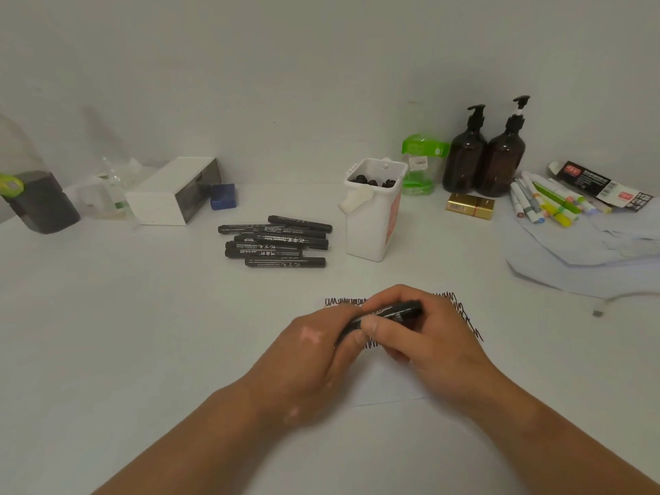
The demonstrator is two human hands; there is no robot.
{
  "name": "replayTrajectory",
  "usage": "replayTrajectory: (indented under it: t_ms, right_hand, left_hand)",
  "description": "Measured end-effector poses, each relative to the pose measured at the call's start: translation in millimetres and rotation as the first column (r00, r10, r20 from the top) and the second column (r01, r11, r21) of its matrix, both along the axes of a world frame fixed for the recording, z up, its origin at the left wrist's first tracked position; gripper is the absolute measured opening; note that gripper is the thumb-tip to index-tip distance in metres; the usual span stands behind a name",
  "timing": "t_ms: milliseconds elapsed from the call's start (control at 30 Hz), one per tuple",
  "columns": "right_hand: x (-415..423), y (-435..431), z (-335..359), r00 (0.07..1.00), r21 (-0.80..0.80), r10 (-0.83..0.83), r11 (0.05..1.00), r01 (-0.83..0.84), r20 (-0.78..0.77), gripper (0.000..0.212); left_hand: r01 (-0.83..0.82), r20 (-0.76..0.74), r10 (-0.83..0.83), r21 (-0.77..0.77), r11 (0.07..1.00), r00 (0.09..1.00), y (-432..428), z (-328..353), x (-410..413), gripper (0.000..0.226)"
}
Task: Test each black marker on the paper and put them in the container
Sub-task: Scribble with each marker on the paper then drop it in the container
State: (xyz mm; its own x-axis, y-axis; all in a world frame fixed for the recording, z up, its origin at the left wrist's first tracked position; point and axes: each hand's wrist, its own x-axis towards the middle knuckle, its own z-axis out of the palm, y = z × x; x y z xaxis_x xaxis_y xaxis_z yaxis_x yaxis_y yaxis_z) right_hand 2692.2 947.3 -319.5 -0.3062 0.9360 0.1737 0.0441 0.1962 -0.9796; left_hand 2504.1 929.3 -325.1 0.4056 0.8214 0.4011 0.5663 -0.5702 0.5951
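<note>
Near the bottom middle of the frame, two bare hands meet over a white sheet of paper point(393, 394) that lies on the white table point(143, 334). Both hands hold one black marker point(387, 313). The marker is tilted, with one end low on the left and the other end higher on the right. The left hand point(314, 355) has its fingers curled round the low end. The right hand point(425, 337) pinches the higher part with its thumb on the near side and its fingers bent over the top. I cannot tell if the cap is on. Black squiggles point(464, 317) run across the paper behind the hands and down the right side. Further up, in the middle of the frame, a pile of black markers point(275, 242) lies flat on the table. Just to the right of the pile stands a tall white container point(373, 226), and dark round marker ends point(373, 182) poke up inside it. Behind it, toward the upper right, stand two brown pump bottles point(485, 155) side by side, with a small gold box point(469, 206) in front of them. At the far right lies a bunch of coloured markers point(546, 203). At the upper left sits a white box point(168, 194) with a small blue thing point(223, 196) beside it.
</note>
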Motion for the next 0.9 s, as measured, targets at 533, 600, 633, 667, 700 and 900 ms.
replayTrajectory:
  t_ms: [533,600,633,667,700,900]
  right_hand:
    - [-9.3,-8.0,7.1,0.991,-0.048,0.029,0.998,-0.036,-0.132,0.012]
    - [-8.9,-8.1,8.0,0.989,-0.041,0.049,0.998,-0.055,-0.141,0.011]
    - [-7.8,-8.0,8.3,0.989,-0.026,0.06,0.998,-0.064,-0.134,0.011]
    - [-6.6,-8.2,9.1,0.991,-0.005,0.07,0.997,-0.071,-0.112,0.013]
    - [-5.6,-8.2,9.0,0.994,0.017,0.074,0.997,-0.073,-0.086,0.015]
    - [-4.4,-5.1,8.3,0.993,0.137,-0.116,0.983,0.12,-0.037,0.015]
  left_hand:
    - [-0.063,-0.048,0.066,0.061,0.996,0.997,-3.6,3.2,2.0,0.044]
    - [-0.065,-0.043,0.068,0.056,0.996,0.997,-3.2,3.1,1.0,0.046]
    - [-0.06,-0.029,0.061,0.054,0.997,0.998,-3.3,3.8,0.2,0.045]
    - [-0.048,-0.013,0.049,0.052,0.998,0.999,-3.6,4.8,-0.8,0.044]
    - [-0.038,-0.003,0.038,0.049,0.998,0.999,-3.7,5.3,-1.7,0.04]
    - [-0.087,-0.087,0.089,0.024,0.996,0.992,-1.0,2.0,-2.1,0.043]
